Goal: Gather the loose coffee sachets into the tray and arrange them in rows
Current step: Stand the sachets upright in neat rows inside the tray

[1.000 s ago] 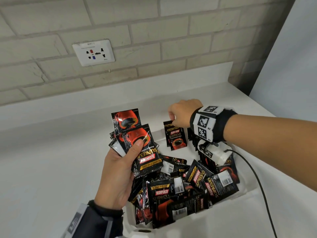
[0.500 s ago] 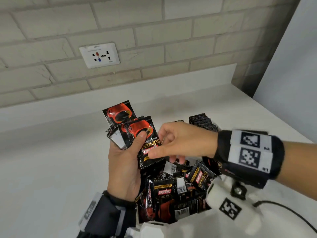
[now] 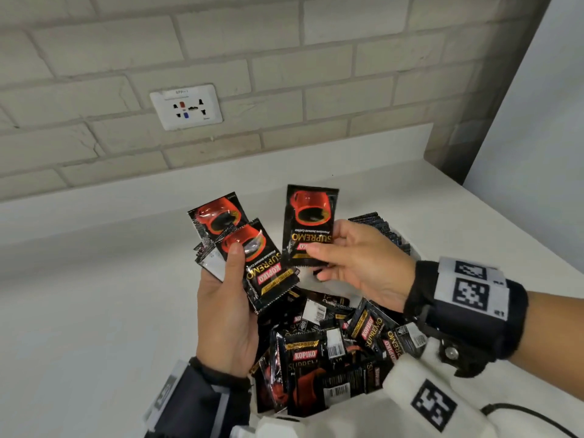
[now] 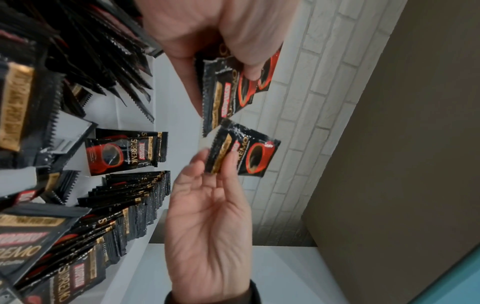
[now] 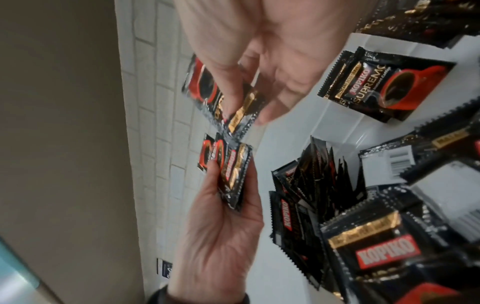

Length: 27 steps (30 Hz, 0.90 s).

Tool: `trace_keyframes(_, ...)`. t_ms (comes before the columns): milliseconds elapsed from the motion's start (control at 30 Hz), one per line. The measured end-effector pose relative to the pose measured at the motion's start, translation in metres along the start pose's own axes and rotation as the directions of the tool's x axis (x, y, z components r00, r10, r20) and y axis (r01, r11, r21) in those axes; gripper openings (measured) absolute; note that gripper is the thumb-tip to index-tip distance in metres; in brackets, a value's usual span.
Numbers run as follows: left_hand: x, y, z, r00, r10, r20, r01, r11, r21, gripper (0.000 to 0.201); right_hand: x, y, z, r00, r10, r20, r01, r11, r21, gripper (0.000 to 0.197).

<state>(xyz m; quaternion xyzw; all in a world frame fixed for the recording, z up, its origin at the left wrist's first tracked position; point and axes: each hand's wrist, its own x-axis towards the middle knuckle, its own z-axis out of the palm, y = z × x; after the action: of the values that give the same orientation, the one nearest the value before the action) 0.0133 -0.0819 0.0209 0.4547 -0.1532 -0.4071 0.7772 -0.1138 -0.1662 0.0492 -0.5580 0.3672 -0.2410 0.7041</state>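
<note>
Two raised hands: left hand (image 3: 226, 314), palm up, thumb clamping a fanned stack of glossy black sachets (image 3: 256, 263); right hand (image 3: 363, 263) just beside it, pinching one crinkled foil sachet (image 3: 309, 222) upright. Below, loose sachets (image 3: 319, 352) crowd the white tray (image 4: 135, 115); upright rows (image 3: 379, 229) stand far right.

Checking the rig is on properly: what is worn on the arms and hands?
Both hands are bare. The right wrist wears a black band with white square-code tags, a white tagged block below it and a black cable. The left wrist has a dark cuff with a white tag.
</note>
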Motion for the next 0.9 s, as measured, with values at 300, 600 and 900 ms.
trace_keyframes(300,-0.006,-0.002,0.013,0.998,0.066,-0.008,-0.067,0.998,-0.017,0.053,0.001,0.014,0.012,0.988,0.11,0.112,-0.084,0.973,-0.215,0.022)
trace_keyframes(600,-0.001,-0.005,0.005,0.992,0.122,0.001,-0.122,0.992,-0.041,0.032,-0.001,0.01,0.006,0.978,0.172,0.12,-0.18,0.981,0.066,0.035)
trace_keyframes(900,0.009,0.01,-0.016,0.972,-0.151,0.181,0.079,0.933,0.35,0.018,-0.003,-0.038,-0.027,0.953,0.058,0.299,0.112,0.847,-0.52,0.02)
